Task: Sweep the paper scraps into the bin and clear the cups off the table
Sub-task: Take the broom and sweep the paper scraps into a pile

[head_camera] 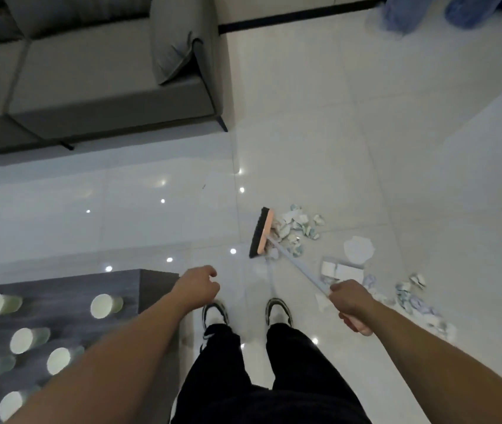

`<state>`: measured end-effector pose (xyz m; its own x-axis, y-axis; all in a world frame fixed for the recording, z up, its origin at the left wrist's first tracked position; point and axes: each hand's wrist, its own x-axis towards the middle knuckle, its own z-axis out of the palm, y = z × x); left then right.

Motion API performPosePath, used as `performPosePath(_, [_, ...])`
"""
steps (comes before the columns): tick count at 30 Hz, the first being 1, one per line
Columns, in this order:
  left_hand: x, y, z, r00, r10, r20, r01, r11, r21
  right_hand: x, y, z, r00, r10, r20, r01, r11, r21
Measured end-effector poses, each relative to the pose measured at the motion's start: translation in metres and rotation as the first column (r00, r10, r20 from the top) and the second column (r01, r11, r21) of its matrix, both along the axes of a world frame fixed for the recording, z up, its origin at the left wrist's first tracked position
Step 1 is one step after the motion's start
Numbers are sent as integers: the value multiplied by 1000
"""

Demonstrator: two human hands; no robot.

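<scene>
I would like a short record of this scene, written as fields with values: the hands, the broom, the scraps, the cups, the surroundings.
right hand: grips the broom handle
left hand: loosely curled, holds nothing, above the table corner
broom: head on the floor, left of one scrap pile
paper scraps: one pile beside the broom head, more scattered near the right arm
cups: several upright on the grey table
sofa: grey, beyond the table
bin: not clearly visible

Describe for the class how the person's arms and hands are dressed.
Both forearms are bare, with no sleeves showing. The left hand and right hand wear no gloves; no watch, ring or band is visible. Below them show black trousers and dark-and-white shoes.
</scene>
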<state>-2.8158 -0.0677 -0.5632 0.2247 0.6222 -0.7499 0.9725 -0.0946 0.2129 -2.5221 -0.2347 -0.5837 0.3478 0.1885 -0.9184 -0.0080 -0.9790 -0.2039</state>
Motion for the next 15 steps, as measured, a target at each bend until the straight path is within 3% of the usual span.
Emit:
performPosePath(5, [74, 44, -6, 984, -165, 71, 163, 986, 31, 29, -43, 20, 987, -146, 71, 148, 988, -33])
performPosePath(10, [144, 69, -10, 909, -391, 143, 389, 920, 45, 22, -82, 36, 913, -386, 131, 402, 906, -130])
performPosePath(15, [185, 97, -10, 833, -519, 191, 515, 854, 71, -10, -83, 67, 894, -412, 178, 435, 892, -123])
